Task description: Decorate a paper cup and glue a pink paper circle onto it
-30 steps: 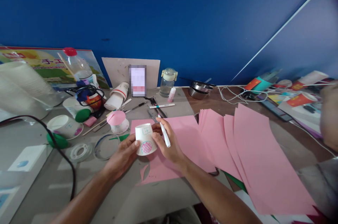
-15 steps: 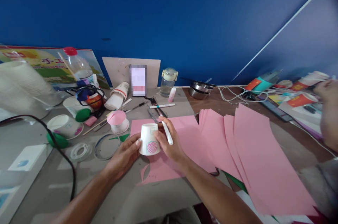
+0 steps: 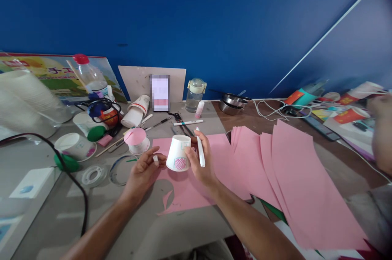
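Note:
My right hand (image 3: 203,162) holds an upside-down white paper cup (image 3: 174,151) by its right side, over the pink paper. A pink cross-hatched patch and pale green lines are drawn on the cup. A white marker (image 3: 200,147) is also tucked in that hand, standing nearly upright along the fingers. Just left of the cup and apart from it, my left hand (image 3: 143,170) is partly curled. Its thumb and fingers pinch a small white piece (image 3: 156,160), which looks like a marker cap. The right fingertips behind the cup are hidden.
A pink paper sheet (image 3: 219,158) lies below, with stacked pink sheets (image 3: 294,170) to the right. Leftward are a pink-topped paper cup (image 3: 136,139), tape roll (image 3: 92,175) and black cable (image 3: 80,194). A water bottle (image 3: 195,96) and phone (image 3: 161,93) stand behind. Another person's arm (image 3: 381,137) is at right.
My left hand has let go of the cup and moved left, now showing the small white piece. My right hand has moved the cup and marker slightly up and right.

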Motion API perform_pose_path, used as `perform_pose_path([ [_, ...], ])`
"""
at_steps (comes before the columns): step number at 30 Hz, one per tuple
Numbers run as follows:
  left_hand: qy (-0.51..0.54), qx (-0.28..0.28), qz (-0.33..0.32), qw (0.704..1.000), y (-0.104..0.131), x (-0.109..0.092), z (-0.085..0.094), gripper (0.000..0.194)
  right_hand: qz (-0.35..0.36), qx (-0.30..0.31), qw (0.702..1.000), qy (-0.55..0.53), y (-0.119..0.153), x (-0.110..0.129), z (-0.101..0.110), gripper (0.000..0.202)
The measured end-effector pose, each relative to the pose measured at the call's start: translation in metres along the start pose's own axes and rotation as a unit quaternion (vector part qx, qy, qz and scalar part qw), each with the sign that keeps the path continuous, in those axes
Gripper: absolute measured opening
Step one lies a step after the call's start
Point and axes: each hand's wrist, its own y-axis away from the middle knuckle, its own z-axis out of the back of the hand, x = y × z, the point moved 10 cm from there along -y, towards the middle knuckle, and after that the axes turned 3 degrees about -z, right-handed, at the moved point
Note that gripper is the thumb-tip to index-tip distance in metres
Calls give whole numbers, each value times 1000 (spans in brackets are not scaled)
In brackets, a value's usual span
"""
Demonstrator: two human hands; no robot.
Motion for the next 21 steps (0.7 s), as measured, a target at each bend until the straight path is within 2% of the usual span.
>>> perform_pose_path([
  [4,-56,-9,-53,997,0,-9,5,46,11,-1,999,36,1,-1,0,56],
  [11,-121,-65,-99,986,2,-20,18,42,25,9,996,80,-1,-17,-3,58],
  [14,-124,-68,-103,985,2,-21,19,41,33,13,995,90,-3,-20,-5,58],
  [21,-114,-53,-95,987,3,-18,17,43,58,69,987,130,-1,-15,-18,59],
])
